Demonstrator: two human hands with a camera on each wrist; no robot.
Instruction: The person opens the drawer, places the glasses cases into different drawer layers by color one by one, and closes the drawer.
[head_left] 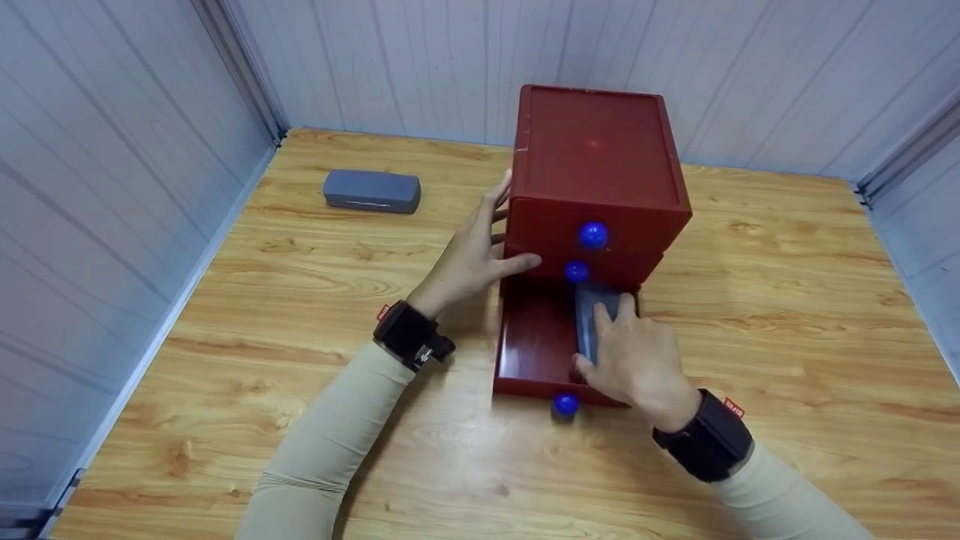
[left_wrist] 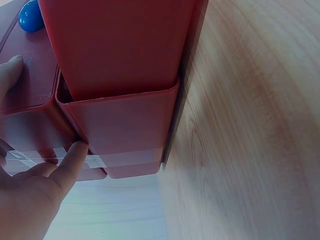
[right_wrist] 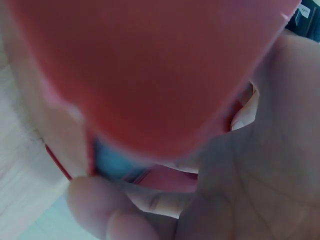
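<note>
A red drawer cabinet [head_left: 592,150] with blue knobs [head_left: 592,235] stands on the wooden table [head_left: 750,300]. Its bottom drawer [head_left: 532,337] is pulled out toward me. A grey case [head_left: 592,307] lies along the drawer's right side, and my right hand [head_left: 630,352] covers it, thumb on its left edge, fingers wrapped over it. In the right wrist view the case [right_wrist: 112,162] shows blurred beyond the palm [right_wrist: 240,175]. My left hand [head_left: 472,259] presses flat against the cabinet's left side, thumb on its front. In the left wrist view a finger [left_wrist: 70,160] touches the cabinet [left_wrist: 120,50].
A second grey case [head_left: 371,190] lies on the table at the back left, apart from the cabinet. Pale panel walls [head_left: 112,187] close in the table on the left, back and right. Bare wood [left_wrist: 250,125] stretches beside the cabinet.
</note>
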